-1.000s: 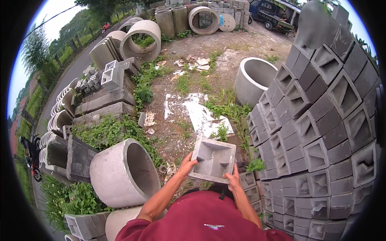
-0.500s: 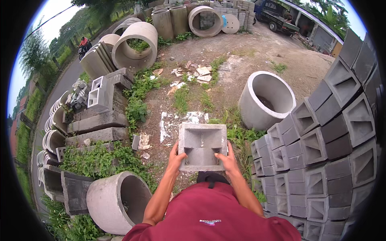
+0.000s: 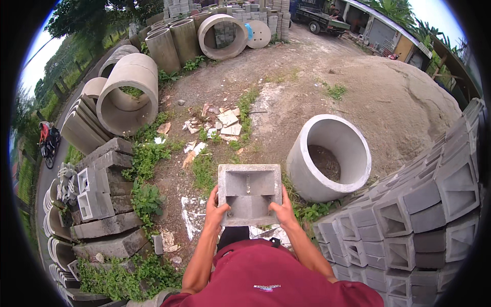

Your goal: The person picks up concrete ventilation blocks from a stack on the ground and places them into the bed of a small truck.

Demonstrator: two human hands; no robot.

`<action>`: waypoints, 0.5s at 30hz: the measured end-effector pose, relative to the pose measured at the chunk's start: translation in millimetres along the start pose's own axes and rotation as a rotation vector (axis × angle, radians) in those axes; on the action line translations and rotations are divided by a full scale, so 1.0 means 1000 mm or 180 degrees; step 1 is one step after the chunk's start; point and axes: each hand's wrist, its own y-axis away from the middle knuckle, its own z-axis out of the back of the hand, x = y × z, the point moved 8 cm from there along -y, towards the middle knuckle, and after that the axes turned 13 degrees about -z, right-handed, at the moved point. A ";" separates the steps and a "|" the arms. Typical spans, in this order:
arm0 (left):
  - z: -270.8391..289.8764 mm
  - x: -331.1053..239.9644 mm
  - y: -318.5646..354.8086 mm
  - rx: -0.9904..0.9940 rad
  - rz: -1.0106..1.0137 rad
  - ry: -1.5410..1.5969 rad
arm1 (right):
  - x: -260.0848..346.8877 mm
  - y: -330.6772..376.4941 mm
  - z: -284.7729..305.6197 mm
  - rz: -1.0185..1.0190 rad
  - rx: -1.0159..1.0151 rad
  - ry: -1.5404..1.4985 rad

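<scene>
A grey concrete vent block (image 3: 249, 171), roughly square with a recessed front split by slanted inner faces, is held out in front of my body. Its left side is gripped by my left hand (image 3: 217, 209), the thumb hooked over the front rim into the recess. On the opposite side my right hand (image 3: 284, 207) holds it the same way, thumb on the inner edge. The fingers behind the block are mostly hidden. Both forearms reach up from beside my maroon shirt, and the block is off the ground.
A large upright concrete pipe ring (image 3: 335, 158) stands ahead to the right. Stacked vent blocks (image 3: 401, 212) form a wall at my right. Concrete beams (image 3: 110, 227) and a pipe section (image 3: 128, 92) line the left. Torn paper (image 3: 225, 123) litters the ground. A motorcycle rider (image 3: 48, 140) is on the road.
The view has moved forward and turned rightward; the pipe ring and block wall are nearer. The vent block stays in both hands. The motorcycle rider has come closer along the road.
</scene>
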 end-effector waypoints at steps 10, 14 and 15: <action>-0.119 -0.004 -0.340 0.0727 0.0378 0.0027 | 0.174 -0.242 -0.012 0.0045 -0.0769 -0.0344; -0.183 0.006 -0.459 0.1003 0.0449 -0.0220 | 0.215 -0.343 0.019 0.0292 -0.1167 -0.0385; -0.196 0.014 -0.488 0.1017 0.0489 -0.0274 | 0.234 -0.368 0.022 0.0262 -0.1146 -0.0470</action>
